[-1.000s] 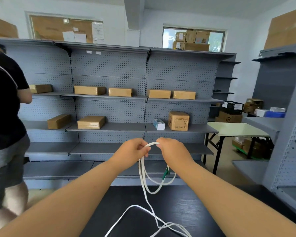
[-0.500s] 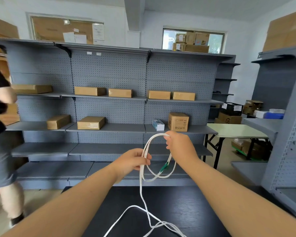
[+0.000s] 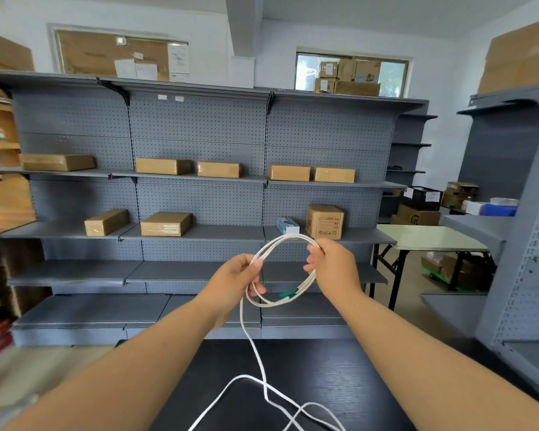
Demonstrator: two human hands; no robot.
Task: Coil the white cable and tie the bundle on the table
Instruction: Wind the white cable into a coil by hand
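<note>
- The left hand (image 3: 234,279) is up in front of the chest, fingers curled and pinching the left side of the coil, so it is clamped on the thin white cable (image 3: 280,241).
- Between the two hands the cable hangs in a few round loops, held in the air well above the surface. A small green plug end (image 3: 288,294) sits at the bottom of the coil.
- The right hand (image 3: 333,269) has the upper right of the loops, thumb and fingers closed round the strands.
- On progress, only a few turns are gathered, so I'd call it early to midway. One long tail drops from the left hand to the black wood-grain surface (image 3: 355,387). The slack lies there in loose curves and runs off the bottom edge, so I cannot tell how much is left. The rest of the coiling, the tie and setting the bundle down are not yet done.
- Across the room, a grey perforated metal shelving rack (image 3: 199,141) stands straight ahead and carries flat brown cardboard boxes (image 3: 164,223). To the right is a pale green folding table (image 3: 430,239), and another grey rack stands at the right edge.
</note>
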